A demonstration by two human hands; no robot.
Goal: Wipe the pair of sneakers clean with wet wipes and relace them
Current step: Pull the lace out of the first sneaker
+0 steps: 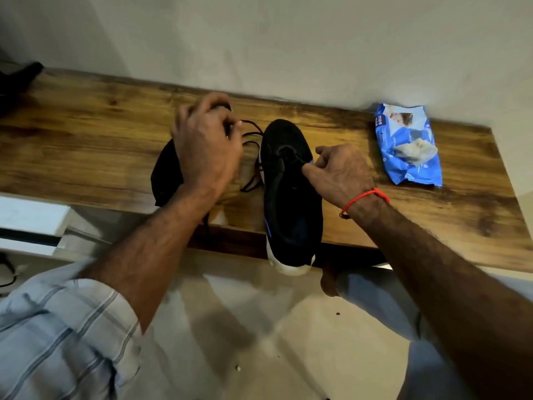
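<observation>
A black sneaker [291,203] with a white sole lies lengthwise on the wooden shelf [86,148], its heel hanging over the front edge. My right hand [343,171] pinches the sneaker's upper near the tongue on its right side. My left hand [206,145] is raised to the left of it and grips the dark shoelace [252,137], which loops across to the sneaker's eyelets. The second black sneaker [165,174] lies under my left forearm, mostly hidden. A blue pack of wet wipes [408,145] lies at the right, a wipe sticking out of its opening.
The shelf stands against a pale wall. A dark object [17,79] sits at its far left end. Below the shelf are a light tiled floor and my leg in light trousers [380,304].
</observation>
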